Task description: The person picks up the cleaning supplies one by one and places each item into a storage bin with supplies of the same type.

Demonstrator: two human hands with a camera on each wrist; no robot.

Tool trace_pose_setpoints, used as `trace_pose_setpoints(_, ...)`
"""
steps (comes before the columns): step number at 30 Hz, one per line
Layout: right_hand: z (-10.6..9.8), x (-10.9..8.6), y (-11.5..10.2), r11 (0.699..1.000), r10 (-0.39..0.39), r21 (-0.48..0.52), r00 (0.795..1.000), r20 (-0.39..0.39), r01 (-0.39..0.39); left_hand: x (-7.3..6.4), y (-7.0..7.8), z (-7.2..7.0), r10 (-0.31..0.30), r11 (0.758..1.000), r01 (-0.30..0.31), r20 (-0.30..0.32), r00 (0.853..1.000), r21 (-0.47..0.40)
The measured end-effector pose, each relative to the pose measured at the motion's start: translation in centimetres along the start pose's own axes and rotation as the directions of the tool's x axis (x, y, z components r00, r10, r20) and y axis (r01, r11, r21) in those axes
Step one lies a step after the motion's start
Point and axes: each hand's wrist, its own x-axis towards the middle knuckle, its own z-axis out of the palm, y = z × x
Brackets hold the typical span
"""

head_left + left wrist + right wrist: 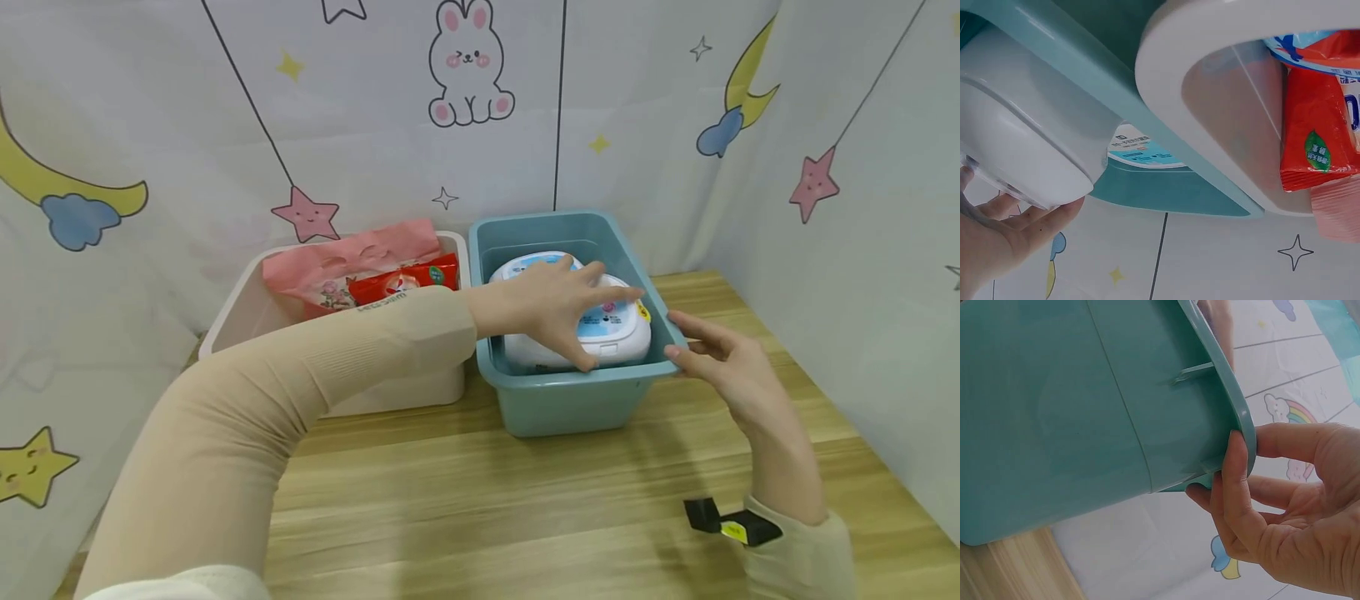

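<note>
A white rounded plastic box (615, 346) with a blue printed label sits in the teal bin (573, 408), overlapping a second similar box (513, 268) behind it. My left hand (558, 308) lies over the front box with fingers and thumb spread. Its thumb is at the box's near edge, and in the left wrist view its fingertips touch the lid. At the bin's right front corner, my right hand (727, 358) grips the rim between thumb and fingers. The right wrist view shows its fingers (1238, 494) on both sides of that rim.
Left of the teal bin stands a white bin (431, 392), partly hidden by my left sleeve. It holds a red packet (390, 283) and a pink bag (360, 254). Both bins stand on a wood-grain table (480, 517), with a patterned curtain (637, 108) behind.
</note>
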Motion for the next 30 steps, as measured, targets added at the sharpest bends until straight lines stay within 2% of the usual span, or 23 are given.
trace_pose_setpoints(15, 0.1, 0.0, 0.0, 1.0, -0.008, 0.018, 1.0, -0.003, 0.008, 0.6, -0.6, 0.5, 0.022, 1.0, -0.023, 0.053, 0.998, 0.012)
trace_pose_setpoints(30, 0.0, 0.0, -0.2, 1.0, -0.009, 0.016, 1.0, -0.003, 0.009, 1.3, -1.3, 0.9, -0.004, 1.0, 0.007, 0.119, 0.993, -0.027)
